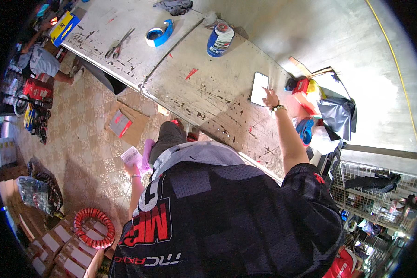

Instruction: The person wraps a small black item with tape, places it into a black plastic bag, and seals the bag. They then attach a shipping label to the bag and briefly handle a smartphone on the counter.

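Note:
My right hand (271, 99), with a beaded bracelet at the wrist, reaches over the worn table. Its extended index finger is at the bright white screen of a smartphone (259, 87) lying flat there; the hand grips nothing. Low at my left side, my left hand (132, 169) is closed around a small pale package (131, 156) bearing printed writing. A purple cloth-like item (147, 154) hangs close to that package beside my leg; whether the hand touches it cannot be made out.
The scuffed table (222, 90) carries a blue-and-white can (220, 40), a blue tape roll (155, 35) and scissors (116, 48). Cardboard (137, 128) lies on the tiled floor. A red coiled hose (77, 222) rests on boxes. Another person (43, 60) is at far left.

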`<action>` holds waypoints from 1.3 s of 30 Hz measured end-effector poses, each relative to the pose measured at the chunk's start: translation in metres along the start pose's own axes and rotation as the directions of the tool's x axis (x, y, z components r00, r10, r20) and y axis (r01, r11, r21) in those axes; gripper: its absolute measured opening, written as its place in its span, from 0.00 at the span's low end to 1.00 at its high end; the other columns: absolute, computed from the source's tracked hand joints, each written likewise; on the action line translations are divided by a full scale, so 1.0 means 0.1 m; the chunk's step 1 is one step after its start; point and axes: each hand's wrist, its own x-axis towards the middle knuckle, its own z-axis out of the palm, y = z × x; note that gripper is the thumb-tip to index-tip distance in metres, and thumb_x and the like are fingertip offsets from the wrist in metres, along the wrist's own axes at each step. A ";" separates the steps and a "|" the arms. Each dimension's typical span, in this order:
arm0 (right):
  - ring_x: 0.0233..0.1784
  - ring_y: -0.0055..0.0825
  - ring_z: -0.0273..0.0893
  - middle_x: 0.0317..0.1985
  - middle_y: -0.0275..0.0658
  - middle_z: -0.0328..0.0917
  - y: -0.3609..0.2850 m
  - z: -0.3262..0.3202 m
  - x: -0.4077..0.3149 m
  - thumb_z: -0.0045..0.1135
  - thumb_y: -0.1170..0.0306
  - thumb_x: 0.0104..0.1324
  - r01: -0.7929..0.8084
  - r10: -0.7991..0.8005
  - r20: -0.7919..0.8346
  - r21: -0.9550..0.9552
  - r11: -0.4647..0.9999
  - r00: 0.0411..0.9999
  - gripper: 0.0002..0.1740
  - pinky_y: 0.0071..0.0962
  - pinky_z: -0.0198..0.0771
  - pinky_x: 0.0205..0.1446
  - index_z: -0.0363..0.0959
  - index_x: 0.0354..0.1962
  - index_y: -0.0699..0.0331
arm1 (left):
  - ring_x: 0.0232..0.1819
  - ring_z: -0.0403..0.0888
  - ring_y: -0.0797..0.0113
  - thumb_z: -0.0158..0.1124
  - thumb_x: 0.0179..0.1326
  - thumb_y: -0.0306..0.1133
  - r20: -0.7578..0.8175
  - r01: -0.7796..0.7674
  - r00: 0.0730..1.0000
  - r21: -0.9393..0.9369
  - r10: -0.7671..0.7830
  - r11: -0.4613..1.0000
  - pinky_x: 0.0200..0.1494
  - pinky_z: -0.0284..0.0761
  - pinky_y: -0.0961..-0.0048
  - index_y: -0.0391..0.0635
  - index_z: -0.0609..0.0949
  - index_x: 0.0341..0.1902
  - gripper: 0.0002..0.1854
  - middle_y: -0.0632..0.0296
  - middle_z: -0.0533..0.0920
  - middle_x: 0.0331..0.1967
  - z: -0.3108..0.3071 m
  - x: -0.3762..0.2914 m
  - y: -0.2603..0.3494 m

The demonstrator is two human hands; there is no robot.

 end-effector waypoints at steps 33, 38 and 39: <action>0.58 0.50 0.59 0.58 0.52 0.61 -1.26 -0.14 -0.70 0.71 0.49 0.41 -0.429 0.502 -0.310 0.276 0.860 0.808 0.65 0.48 0.52 0.64 0.37 0.67 0.65 | 0.40 0.78 0.61 0.57 0.51 0.18 -0.006 -0.006 1.000 -0.999 -0.009 0.047 0.40 0.78 0.63 0.39 0.70 0.54 0.24 0.52 0.78 0.45 -0.91 0.48 1.92; 0.60 0.47 0.63 0.55 0.53 0.68 -0.96 -0.06 -0.72 0.71 0.46 0.40 -0.396 0.470 -0.386 0.258 0.881 0.794 0.70 0.46 0.53 0.65 0.30 0.67 0.66 | 0.37 0.78 0.61 0.64 0.50 0.41 0.128 -0.389 0.854 -0.487 0.505 0.782 0.42 0.76 0.64 0.38 0.71 0.51 0.27 0.54 0.79 0.39 -0.87 -0.28 2.97; 0.60 0.46 0.64 0.53 0.52 0.69 -0.90 -0.05 -0.72 0.71 0.45 0.39 -0.418 0.542 -0.342 0.373 0.828 0.768 0.71 0.45 0.53 0.65 0.30 0.66 0.66 | 0.38 0.79 0.62 0.70 0.42 0.43 0.142 -0.377 0.871 -0.423 0.471 0.824 0.43 0.75 0.64 0.37 0.69 0.52 0.35 0.54 0.80 0.37 -0.78 -0.61 3.23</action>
